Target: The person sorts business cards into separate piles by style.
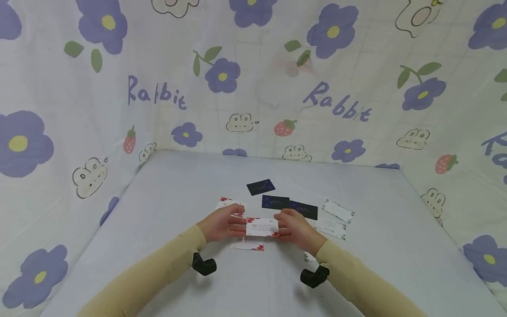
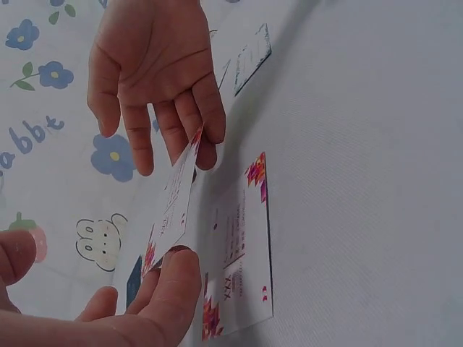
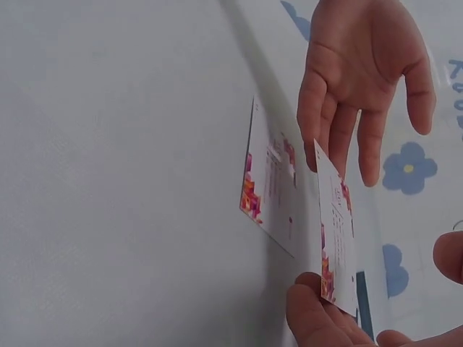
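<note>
Three dark cards (image 1: pixel 275 201) lie at twelve o'clock, two green-edged cards (image 1: pixel 337 210) at three, three floral ones near the hands, while the left hand (image 1: pixel 222 223) and right hand (image 1: pixel 295 229) pinch a fourth floral card (image 1: pixel 262 227) between them above the table (image 1: pixel 178 185).

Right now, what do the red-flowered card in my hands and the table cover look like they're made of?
The card looks like thin, stiff paper stock with a matte printed face: the left hand and right hand hold it by its short ends and it stays flat. The table cover seems to be smooth pale cloth, with a fine woven texture up close, though coated sheet is possible.
</note>
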Demonstrator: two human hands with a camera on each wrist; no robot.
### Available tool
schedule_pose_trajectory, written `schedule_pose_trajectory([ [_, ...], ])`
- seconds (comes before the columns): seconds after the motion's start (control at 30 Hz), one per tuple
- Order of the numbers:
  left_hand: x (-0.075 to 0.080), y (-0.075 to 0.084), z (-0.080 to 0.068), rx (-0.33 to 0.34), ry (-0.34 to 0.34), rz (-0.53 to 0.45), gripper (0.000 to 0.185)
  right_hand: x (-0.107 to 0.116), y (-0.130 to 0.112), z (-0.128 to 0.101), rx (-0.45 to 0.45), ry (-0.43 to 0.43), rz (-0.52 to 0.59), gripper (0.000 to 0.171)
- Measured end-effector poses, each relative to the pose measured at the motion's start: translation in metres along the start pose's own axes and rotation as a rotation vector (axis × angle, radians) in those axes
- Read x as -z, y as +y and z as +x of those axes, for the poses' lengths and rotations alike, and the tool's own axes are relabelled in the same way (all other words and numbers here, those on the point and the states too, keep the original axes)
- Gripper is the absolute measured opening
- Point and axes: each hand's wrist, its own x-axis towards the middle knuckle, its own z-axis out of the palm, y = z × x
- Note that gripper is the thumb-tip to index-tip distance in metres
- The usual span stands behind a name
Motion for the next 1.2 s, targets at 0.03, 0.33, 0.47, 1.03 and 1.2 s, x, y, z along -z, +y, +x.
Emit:
schedule_pose_trajectory([
  [0.03, 0.002, -0.001, -0.003, 0.002, 0.0, 0.001, 0.057, -0.001, 0.0, -0.001, 0.002, -0.007, -0.002, 0.064],
  [0.33, 0.016, -0.006, -0.022, 0.008, 0.0, 0.015, 0.055, -0.016, -0.003, -0.012, 0.015, -0.082, -0.037, 0.066],
  [0.47, 0.022, -0.006, -0.025, 0.002, 0.006, 0.001, 0.056, -0.02, -0.004, -0.016, 0.027, -0.099, -0.052, 0.065],
  [1.03, 0.03, -0.009, -0.033, -0.003, 0.032, 0.036, 0.055, -0.026, -0.002, -0.017, 0.026, -0.122, -0.106, 0.062],
  [1.2, 0.031, -0.009, -0.036, 0.003, 0.036, 0.041, 0.057, -0.028, -0.001, -0.016, 0.024, -0.127, -0.119, 0.061],
])
